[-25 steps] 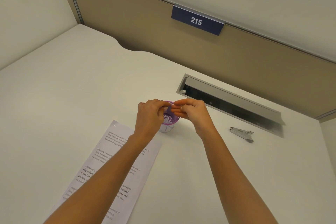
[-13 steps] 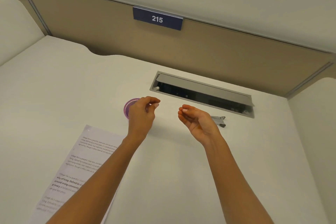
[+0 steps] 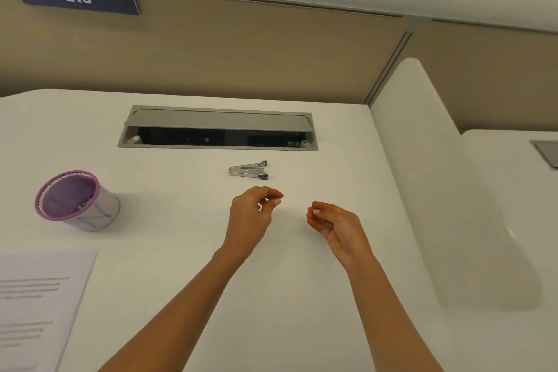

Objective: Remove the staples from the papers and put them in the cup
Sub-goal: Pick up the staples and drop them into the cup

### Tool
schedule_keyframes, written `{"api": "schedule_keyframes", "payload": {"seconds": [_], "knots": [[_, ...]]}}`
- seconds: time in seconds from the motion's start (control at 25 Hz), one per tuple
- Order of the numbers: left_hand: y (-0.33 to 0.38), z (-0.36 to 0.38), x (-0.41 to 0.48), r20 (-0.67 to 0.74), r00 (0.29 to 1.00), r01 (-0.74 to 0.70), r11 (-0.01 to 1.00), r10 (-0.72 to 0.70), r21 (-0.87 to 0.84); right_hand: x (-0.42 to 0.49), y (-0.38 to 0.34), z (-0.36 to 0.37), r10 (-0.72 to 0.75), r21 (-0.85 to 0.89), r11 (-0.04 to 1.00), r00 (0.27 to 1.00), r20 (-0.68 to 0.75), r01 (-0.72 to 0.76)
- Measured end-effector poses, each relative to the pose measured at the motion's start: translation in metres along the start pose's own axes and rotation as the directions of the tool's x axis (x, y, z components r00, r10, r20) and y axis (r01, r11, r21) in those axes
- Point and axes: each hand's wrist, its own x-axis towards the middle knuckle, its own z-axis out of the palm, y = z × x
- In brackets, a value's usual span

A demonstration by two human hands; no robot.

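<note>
Both hands hover mid-frame over the tabletop [image 3: 169, 251]. On the left hand [image 3: 252, 214] thumb & index tips meet round a pale glint, poss. sth tiny; can't tell if it grips anything. The right hand [image 3: 335, 226] is loosely curled, holding nothing. The cup [image 3: 90, 214] stands at left, its contents too dim to make out. The papers [image 3: 39, 305] lie lower left, cut off by the frame edge. The staple remover [image 3: 249, 170] lies just above the hands.
</note>
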Motion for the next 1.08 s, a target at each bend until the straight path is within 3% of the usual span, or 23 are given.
{"api": "schedule_keyframes", "payload": {"seconds": [0.16,0.32,0.44,0.56,0.68,0.84,1.08], "knots": [[0.006,0.059,0.007,0.104,0.994,-0.048,0.991,0.035,0.122,0.025,-0.009,-0.048,-0.059,-0.095,0.994,0.991,-0.119,0.048],[0.008,0.094,0.021,0.119,0.988,-0.133,0.944,0.101,0.301,0.051,-0.022,-0.067,-0.209,-0.367,0.921,0.960,-0.187,0.129],[0.010,0.110,0.033,0.149,0.979,-0.189,0.878,0.136,0.441,0.065,-0.022,-0.072,-0.364,-0.668,0.714,0.926,-0.098,0.210],[0.005,0.120,0.042,0.211,0.965,-0.244,0.815,0.153,0.525,0.076,-0.016,-0.076,-0.421,-0.813,0.498,0.904,0.079,0.303],[-0.003,0.123,0.044,0.238,0.953,-0.290,0.781,0.186,0.553,0.083,-0.008,-0.078,-0.424,-0.858,0.361,0.884,0.198,0.365],[-0.004,0.124,0.047,0.210,0.959,-0.276,0.808,0.192,0.520,0.088,0.001,-0.072,-0.500,-0.868,0.212,0.813,0.298,0.449],[-0.006,0.125,0.052,0.213,0.955,-0.287,0.823,0.206,0.490,0.093,0.012,-0.064,-0.601,-0.868,0.240,0.769,0.219,0.435]]}}
